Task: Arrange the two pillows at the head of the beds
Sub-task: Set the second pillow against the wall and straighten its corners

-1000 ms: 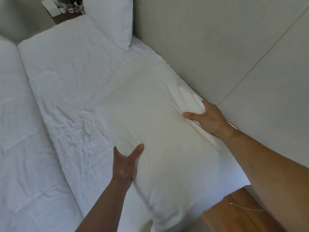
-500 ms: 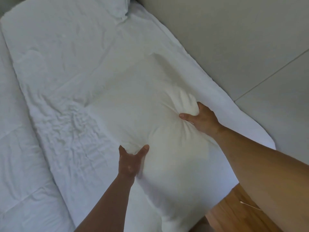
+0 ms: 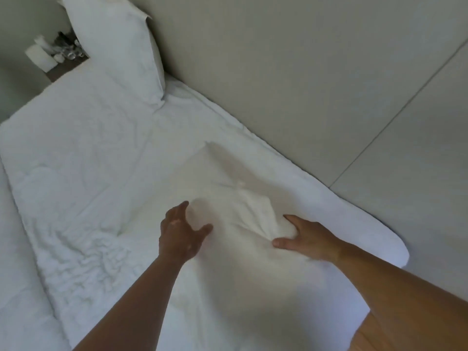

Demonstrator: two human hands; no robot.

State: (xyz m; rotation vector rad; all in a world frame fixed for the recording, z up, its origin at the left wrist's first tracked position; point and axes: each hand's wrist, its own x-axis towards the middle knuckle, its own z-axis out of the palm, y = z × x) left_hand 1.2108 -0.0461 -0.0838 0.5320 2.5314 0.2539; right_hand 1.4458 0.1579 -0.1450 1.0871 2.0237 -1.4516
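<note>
A cream-white pillow [image 3: 228, 188] lies on the white bed [image 3: 88, 153] close to the grey headboard panel. My right hand [image 3: 309, 239] grips its right side, and the fabric bunches into folds under the fingers. On the pillow's left side, my left hand [image 3: 179, 239] has its thumb and fingers spread around a bulge of fabric; the hand is slightly blurred. A second white pillow [image 3: 119, 46] stands upright against the headboard at the far end of the same bed.
The grey padded headboard panel [image 3: 291, 72] runs along the right of the bed. A bedside table [image 3: 53, 57] with a white cylinder and small glass items stands top left. Another white bed [image 3: 10, 262] adjoins on the left. Wooden floor [image 3: 369, 335] shows bottom right.
Both hands have shifted from the pillow's outer edges toward its middle, closer together. The pillow has been pulled up onto the bed, off its foot edge. The view has tilted up, showing the far pillow.
</note>
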